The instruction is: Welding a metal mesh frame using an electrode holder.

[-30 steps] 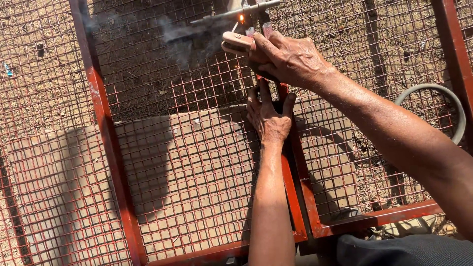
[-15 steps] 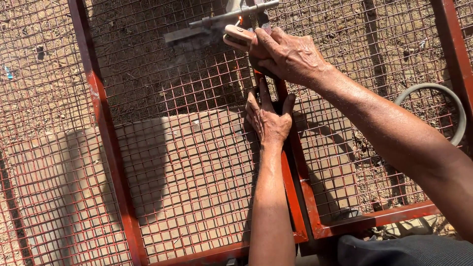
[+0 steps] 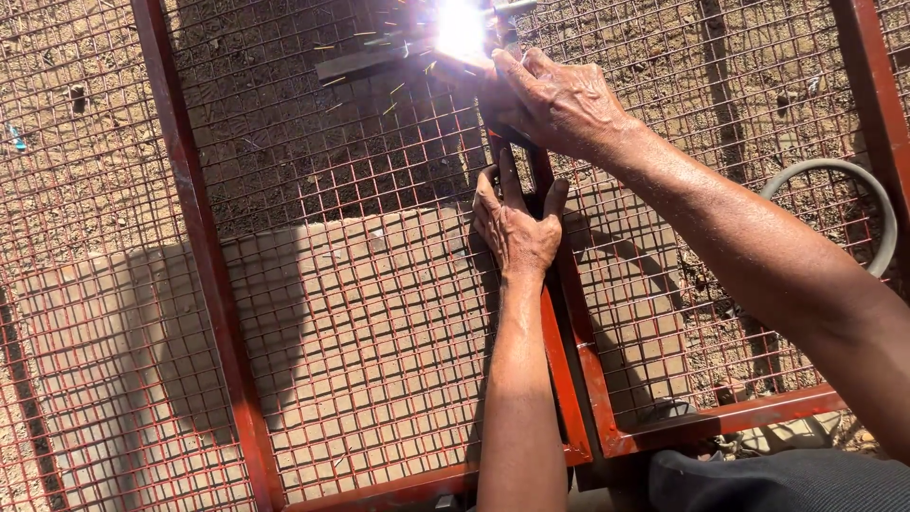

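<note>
A red steel frame (image 3: 204, 284) covered with red wire mesh (image 3: 360, 313) lies flat over sandy ground. My right hand (image 3: 559, 100) reaches to the top of the view and grips a welding electrode holder (image 3: 507, 11), mostly hidden by the fingers. A bright white arc flash (image 3: 462, 27) with sparks burns just left of that hand, beside a flat grey metal strip (image 3: 365, 62) lying on the mesh. My left hand (image 3: 517, 228) presses flat, fingers spread, on the mesh at the frame's middle upright bar (image 3: 569, 313), holding nothing.
A grey hose loop (image 3: 877, 204) lies under the mesh at the right. Another red frame bar (image 3: 877, 85) runs down the right edge. Dark cloth (image 3: 787, 479) shows at the bottom right. Pale paving (image 3: 379, 313) shows through the mesh.
The arc has flared from a small glow and smoke into a bright flash with sparks. Both hands stay in nearly the same places.
</note>
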